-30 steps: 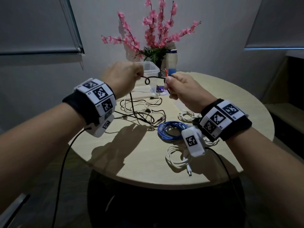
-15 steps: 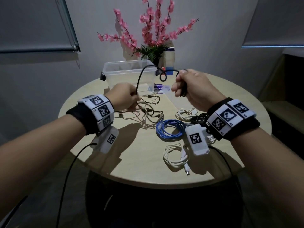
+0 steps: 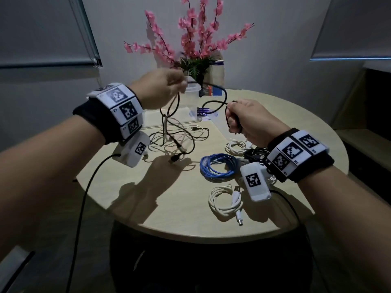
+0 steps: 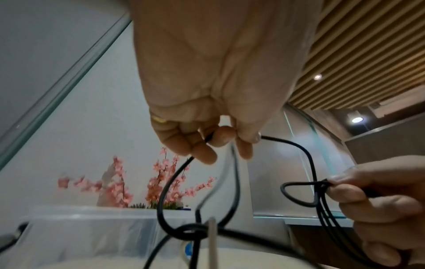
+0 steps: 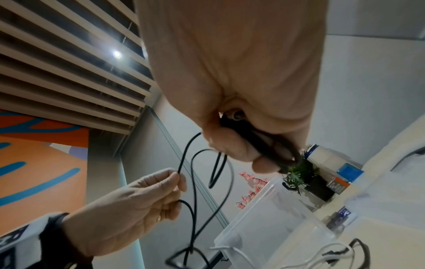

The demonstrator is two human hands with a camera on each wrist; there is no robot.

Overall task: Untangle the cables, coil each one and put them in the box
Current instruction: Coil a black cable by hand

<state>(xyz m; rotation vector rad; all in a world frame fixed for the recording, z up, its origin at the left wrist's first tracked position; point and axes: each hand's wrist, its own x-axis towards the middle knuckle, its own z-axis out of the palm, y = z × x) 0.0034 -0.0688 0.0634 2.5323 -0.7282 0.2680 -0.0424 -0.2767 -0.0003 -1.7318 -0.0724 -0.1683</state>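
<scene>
A thin black cable [image 3: 224, 96] runs between both raised hands above the round table [image 3: 148, 199]. My left hand [image 3: 163, 87] pinches a strand of it between thumb and fingertips [image 4: 224, 136], and the cable hangs down from there into a loose tangle [image 3: 175, 142] of black and white cables. My right hand [image 3: 243, 119] grips several coiled loops of the same black cable [image 5: 264, 143] in its fist. The clear plastic box [image 3: 191, 96] stands behind the hands, partly hidden by them.
Coiled cables lie on the right of the table: a blue one [image 3: 218, 166], a white one [image 3: 226, 201] near the front edge, another white one [image 3: 237, 145] and a dark bundle [image 3: 254, 154]. A vase of pink flowers [image 3: 196, 45] and a bottle [image 3: 218, 72] stand at the back.
My left hand has risen from the tangle on the table to chest height, pulling the black strand up. My right hand has dropped slightly, still holding the loops.
</scene>
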